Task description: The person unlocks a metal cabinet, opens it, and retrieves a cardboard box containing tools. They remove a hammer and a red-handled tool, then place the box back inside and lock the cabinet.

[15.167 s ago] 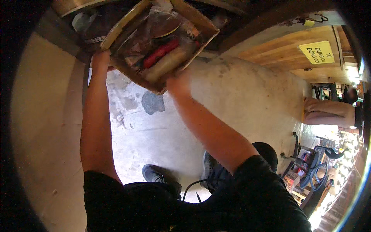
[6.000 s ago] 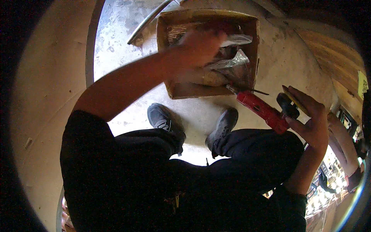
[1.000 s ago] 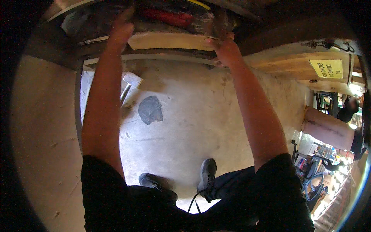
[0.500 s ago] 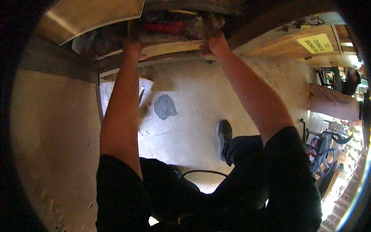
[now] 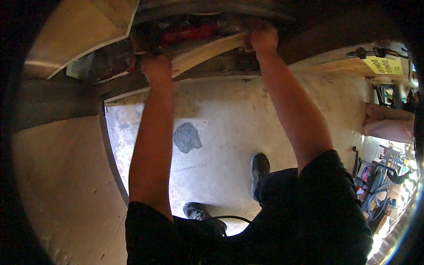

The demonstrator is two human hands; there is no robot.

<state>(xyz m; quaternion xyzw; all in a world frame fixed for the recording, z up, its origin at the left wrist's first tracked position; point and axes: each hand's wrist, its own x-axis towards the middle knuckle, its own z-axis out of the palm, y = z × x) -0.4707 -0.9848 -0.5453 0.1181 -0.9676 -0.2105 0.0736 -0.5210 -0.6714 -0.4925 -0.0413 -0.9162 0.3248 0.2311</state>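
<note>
Head view, box (image 5: pixel 210 52) at cabinet (image 5: pixel 221 66), dark-patched floor (image 5: pixel 229 128)

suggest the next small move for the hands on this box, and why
Probably ease the box inward at its left end with the left hand. Its pale front looks askew to the dark cabinet edge: the left end sits nearer the person than the end by the right hand, though fisheye bending may exaggerate this.
</note>
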